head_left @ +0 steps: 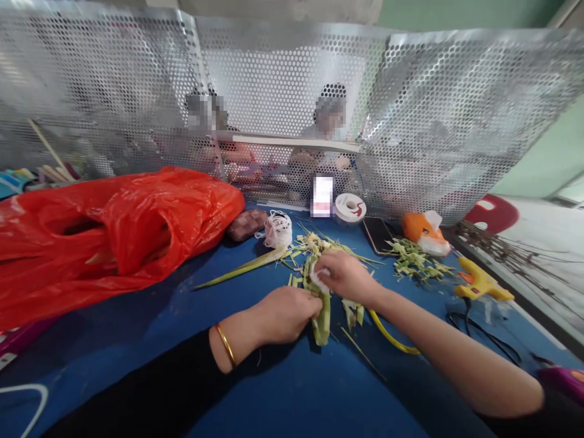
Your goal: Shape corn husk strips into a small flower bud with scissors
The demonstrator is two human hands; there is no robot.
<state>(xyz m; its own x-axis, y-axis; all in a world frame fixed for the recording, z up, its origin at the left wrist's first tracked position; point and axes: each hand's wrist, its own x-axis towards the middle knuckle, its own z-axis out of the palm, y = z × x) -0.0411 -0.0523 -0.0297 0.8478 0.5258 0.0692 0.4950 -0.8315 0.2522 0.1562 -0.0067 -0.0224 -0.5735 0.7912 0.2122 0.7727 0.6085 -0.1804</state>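
Observation:
A thick pale-green plant stalk (322, 322) lies lengthwise before me on the blue table. My left hand (287, 313), with a gold bangle at the wrist, is closed on the stalk's left side. Pressed to the upper part of the stalk is a wad of white tissue (320, 281), pinched in the fingers of my right hand (343, 275); part of the wad is hidden. Cut green and yellowish scraps (314, 243) are heaped just beyond both hands. To their left stretches a long pointed leaf (241, 269).
A red plastic bag (201, 207) fills the left side. White string (278, 230), a white spool (350, 208) and a phone (378, 235) line the back. At right are leaf scraps (415, 260), an orange tissue pack (422, 231) and a yellow glue gun (481, 283). Perforated metal screens (287, 67) stand behind.

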